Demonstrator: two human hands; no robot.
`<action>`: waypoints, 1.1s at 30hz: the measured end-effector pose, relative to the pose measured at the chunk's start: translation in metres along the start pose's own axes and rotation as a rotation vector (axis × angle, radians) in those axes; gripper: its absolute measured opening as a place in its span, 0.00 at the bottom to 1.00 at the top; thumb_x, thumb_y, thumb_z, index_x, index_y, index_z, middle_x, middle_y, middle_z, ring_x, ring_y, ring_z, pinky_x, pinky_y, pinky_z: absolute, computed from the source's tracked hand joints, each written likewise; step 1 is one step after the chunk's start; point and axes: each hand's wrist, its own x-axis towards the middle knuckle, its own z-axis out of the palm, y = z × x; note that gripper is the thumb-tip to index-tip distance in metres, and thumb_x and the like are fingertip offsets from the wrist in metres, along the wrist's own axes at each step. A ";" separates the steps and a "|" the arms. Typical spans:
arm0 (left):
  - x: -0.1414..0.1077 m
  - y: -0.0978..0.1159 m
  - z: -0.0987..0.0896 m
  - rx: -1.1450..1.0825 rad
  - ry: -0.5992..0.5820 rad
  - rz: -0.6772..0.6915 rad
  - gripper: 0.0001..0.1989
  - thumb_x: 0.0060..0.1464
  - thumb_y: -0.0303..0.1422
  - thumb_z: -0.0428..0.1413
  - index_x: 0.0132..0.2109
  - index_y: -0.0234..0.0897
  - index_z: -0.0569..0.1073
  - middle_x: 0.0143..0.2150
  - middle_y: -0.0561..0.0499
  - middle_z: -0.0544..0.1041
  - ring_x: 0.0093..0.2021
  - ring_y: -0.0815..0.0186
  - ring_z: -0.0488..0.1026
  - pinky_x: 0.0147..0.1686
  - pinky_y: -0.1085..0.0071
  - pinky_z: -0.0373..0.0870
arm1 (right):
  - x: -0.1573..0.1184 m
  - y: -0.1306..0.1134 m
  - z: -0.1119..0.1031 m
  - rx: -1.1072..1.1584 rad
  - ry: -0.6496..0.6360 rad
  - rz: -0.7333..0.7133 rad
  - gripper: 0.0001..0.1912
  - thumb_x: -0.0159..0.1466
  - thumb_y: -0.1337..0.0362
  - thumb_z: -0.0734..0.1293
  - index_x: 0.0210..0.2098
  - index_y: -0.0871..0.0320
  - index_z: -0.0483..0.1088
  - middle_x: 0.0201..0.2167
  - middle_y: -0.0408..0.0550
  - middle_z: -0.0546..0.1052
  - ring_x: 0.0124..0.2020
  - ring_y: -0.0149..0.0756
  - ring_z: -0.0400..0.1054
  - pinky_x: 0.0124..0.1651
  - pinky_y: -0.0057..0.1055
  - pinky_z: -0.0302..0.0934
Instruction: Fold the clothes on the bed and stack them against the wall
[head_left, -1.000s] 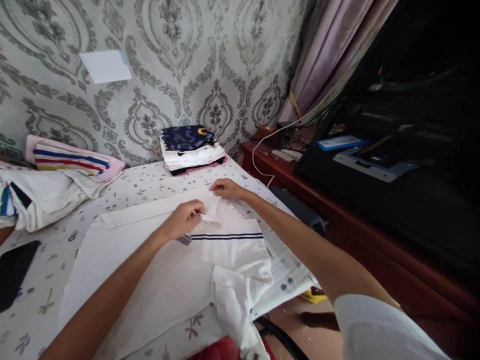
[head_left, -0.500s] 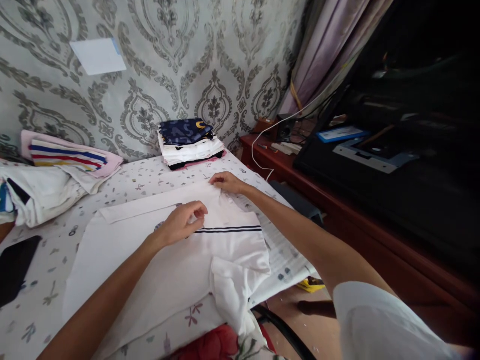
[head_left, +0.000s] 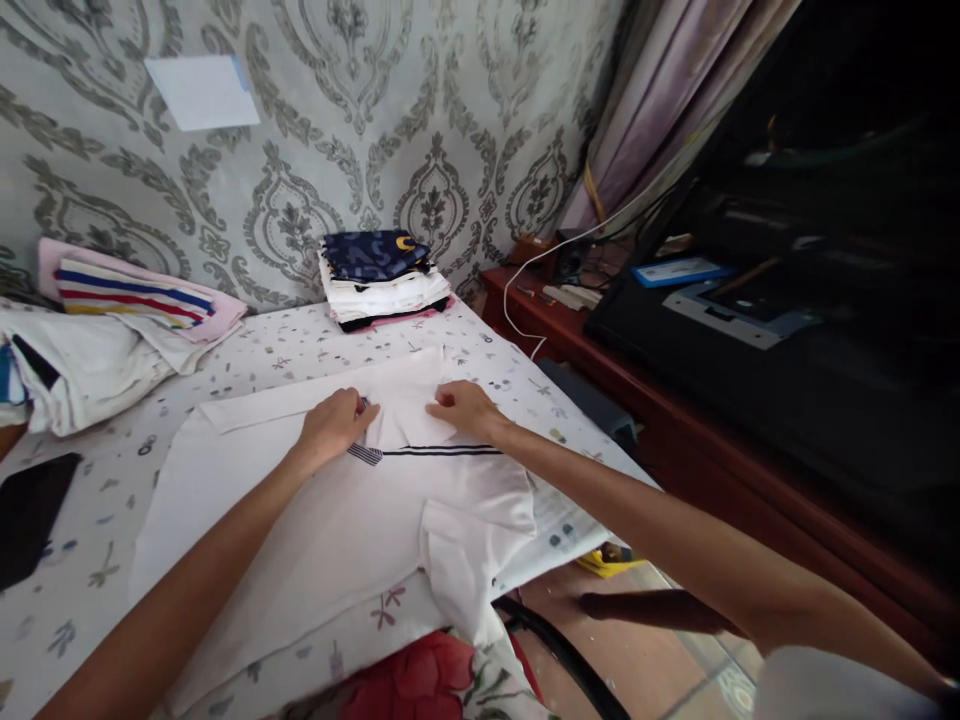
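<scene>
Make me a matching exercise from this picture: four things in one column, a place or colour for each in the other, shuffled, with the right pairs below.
Things
1. White shirt
2. Navy patterned garment
3. White sheet
4. Curtain

Places and colours
A. Up against the wallpaper
B. Dull purple
C. Spread out beneath the left hand and right hand
D. On top of the folded stack

Right pairs
1-C, 2-D, 3-A, 4-B
</scene>
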 end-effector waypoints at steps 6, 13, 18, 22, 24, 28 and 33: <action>0.013 0.007 0.003 -0.470 0.023 -0.065 0.08 0.49 0.28 0.57 0.25 0.38 0.67 0.27 0.52 0.71 0.32 0.62 0.72 0.31 0.69 0.65 | 0.000 -0.012 0.009 0.935 -0.036 0.326 0.10 0.57 0.71 0.70 0.23 0.56 0.65 0.20 0.39 0.68 0.25 0.31 0.67 0.29 0.26 0.67; 0.016 -0.002 -0.001 -1.147 -0.163 -0.336 0.09 0.46 0.24 0.59 0.30 0.37 0.65 0.21 0.58 0.66 0.20 0.70 0.68 0.25 0.72 0.70 | -0.023 -0.012 0.007 1.017 -0.141 0.538 0.10 0.57 0.77 0.70 0.31 0.57 0.66 0.19 0.40 0.71 0.26 0.35 0.76 0.28 0.26 0.73; -0.001 -0.012 -0.010 -0.333 0.002 -0.080 0.06 0.56 0.34 0.56 0.40 0.40 0.68 0.27 0.53 0.73 0.29 0.59 0.75 0.31 0.65 0.72 | -0.022 -0.001 -0.018 0.191 -0.086 0.206 0.05 0.61 0.67 0.68 0.30 0.56 0.67 0.18 0.41 0.75 0.18 0.34 0.71 0.26 0.29 0.66; -0.004 0.004 -0.007 0.106 0.239 0.235 0.13 0.64 0.34 0.47 0.52 0.35 0.70 0.50 0.39 0.77 0.53 0.51 0.73 0.50 0.57 0.70 | 0.009 -0.010 -0.017 -0.247 0.134 -0.165 0.12 0.66 0.65 0.60 0.43 0.57 0.75 0.45 0.53 0.81 0.46 0.42 0.76 0.50 0.36 0.67; 0.001 0.014 0.003 0.150 0.253 0.324 0.19 0.66 0.34 0.45 0.60 0.31 0.66 0.61 0.34 0.71 0.63 0.51 0.66 0.60 0.55 0.63 | 0.029 -0.015 -0.002 -0.354 0.138 -0.241 0.21 0.69 0.63 0.57 0.58 0.62 0.69 0.63 0.60 0.69 0.64 0.45 0.63 0.63 0.40 0.59; 0.015 0.015 0.025 0.199 0.109 0.220 0.29 0.68 0.41 0.42 0.70 0.32 0.54 0.74 0.35 0.52 0.75 0.52 0.45 0.69 0.48 0.45 | 0.056 -0.011 0.033 -0.524 0.044 -0.158 0.33 0.72 0.54 0.53 0.69 0.68 0.54 0.73 0.63 0.51 0.74 0.48 0.41 0.72 0.47 0.39; 0.014 -0.015 0.021 0.080 -0.017 0.128 0.34 0.68 0.48 0.41 0.71 0.30 0.53 0.75 0.33 0.46 0.75 0.50 0.40 0.70 0.44 0.38 | 0.068 0.010 0.047 -0.613 -0.004 -0.134 0.35 0.72 0.49 0.50 0.70 0.66 0.53 0.73 0.61 0.51 0.74 0.49 0.42 0.72 0.50 0.38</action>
